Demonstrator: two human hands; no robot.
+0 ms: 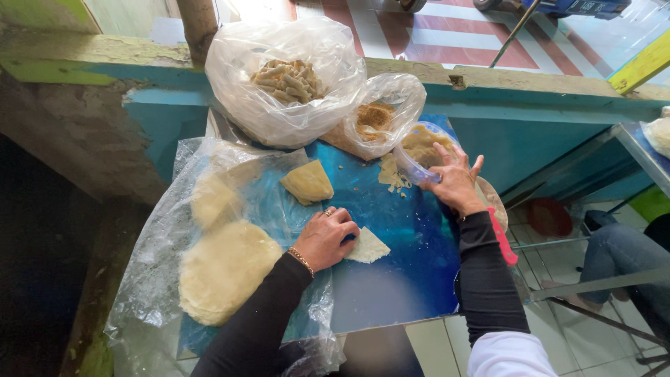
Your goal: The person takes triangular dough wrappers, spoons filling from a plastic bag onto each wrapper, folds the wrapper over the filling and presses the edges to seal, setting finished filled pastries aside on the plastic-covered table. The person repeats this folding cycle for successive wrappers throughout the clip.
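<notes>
My left hand (326, 236) rests with curled fingers on a pale triangular wrapper piece (368, 247) lying on the blue table (412, 279). It wears a ring and a bead bracelet. My right hand (455, 183) reaches with spread fingers into a clear plastic tub (413, 167) holding yellowish filling. A folded wedge of wrappers (308, 182) lies between the two hands, farther back. A round stack of pale wrappers (223, 271) sits on clear plastic sheeting at my left.
A big clear bag of rolled sticks (286, 80) and a smaller bag of brown crumbs (377, 120) stand at the back. A second wrapper pile (213, 200) lies on the sheeting. A seated person's jeans-clad leg (621, 255) shows at right, beside a metal frame.
</notes>
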